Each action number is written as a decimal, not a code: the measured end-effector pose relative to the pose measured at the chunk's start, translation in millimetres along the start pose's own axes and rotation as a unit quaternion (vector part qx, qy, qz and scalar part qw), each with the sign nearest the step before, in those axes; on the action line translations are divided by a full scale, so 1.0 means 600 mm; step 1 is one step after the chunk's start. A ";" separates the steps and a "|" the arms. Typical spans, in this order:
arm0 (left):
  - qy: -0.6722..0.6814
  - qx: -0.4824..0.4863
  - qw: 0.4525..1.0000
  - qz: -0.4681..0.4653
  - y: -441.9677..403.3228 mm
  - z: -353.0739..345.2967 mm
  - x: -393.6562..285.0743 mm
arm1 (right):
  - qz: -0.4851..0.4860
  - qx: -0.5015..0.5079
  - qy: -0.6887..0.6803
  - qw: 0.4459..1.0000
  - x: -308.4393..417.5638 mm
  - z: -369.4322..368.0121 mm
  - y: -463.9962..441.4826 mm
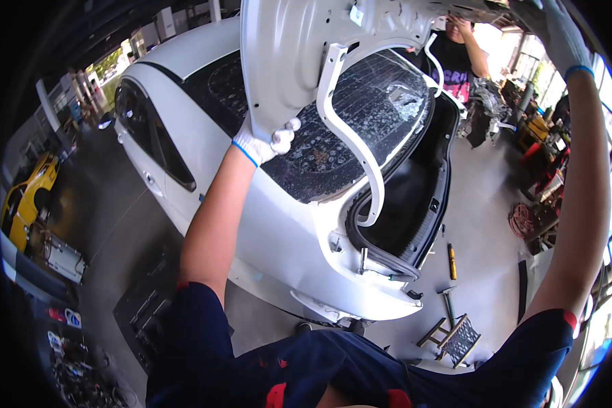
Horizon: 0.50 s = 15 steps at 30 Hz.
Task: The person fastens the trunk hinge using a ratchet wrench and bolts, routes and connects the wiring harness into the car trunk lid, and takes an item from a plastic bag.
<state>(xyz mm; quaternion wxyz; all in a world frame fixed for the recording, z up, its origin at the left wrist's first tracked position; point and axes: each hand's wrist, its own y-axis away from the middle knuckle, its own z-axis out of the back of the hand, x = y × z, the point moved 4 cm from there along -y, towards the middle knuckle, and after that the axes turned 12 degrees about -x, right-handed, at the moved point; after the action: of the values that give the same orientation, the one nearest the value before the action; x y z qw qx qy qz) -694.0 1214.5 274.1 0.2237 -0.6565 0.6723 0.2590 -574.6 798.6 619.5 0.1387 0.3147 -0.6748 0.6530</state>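
A white car's trunk lid (285,61) is raised over the open trunk (404,204), its bare metal inner side facing me. In a white glove with a blue cuff, my left hand (268,141) has its fingers curled round the lid's lower left corner. My right hand (563,41), gloved too, reaches up to the lid's far right edge at the top of the view; its fingertips are partly cut off. A curved white hinge arm (347,136) joins the lid to the car body, with a second hinge arm (435,64) farther back. Dusty rear glass (347,115) lies behind the lid.
Across the trunk stands another person (455,58) with a raised arm. A small stool (459,340), a hammer (448,302) and a yellow-handled tool (451,262) are on the floor. A dark panel (143,306) lies left; a yellow car (30,197) stands beyond.
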 end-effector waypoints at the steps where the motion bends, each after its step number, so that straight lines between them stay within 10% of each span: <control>1: 0.013 0.007 1.000 0.000 -0.004 0.004 0.011 | -0.008 -0.004 0.018 1.000 0.006 -0.004 0.012; 15: 0.116 0.057 0.991 -0.039 -0.003 0.091 0.115 | 0.025 0.022 0.135 0.990 0.008 -0.039 0.045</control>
<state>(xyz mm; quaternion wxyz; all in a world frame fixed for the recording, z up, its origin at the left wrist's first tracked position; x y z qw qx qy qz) -696.8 1196.3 187.9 0.1913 -0.6942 0.6808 0.1340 -599.5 818.8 603.5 0.2051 0.2093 -0.6430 0.7076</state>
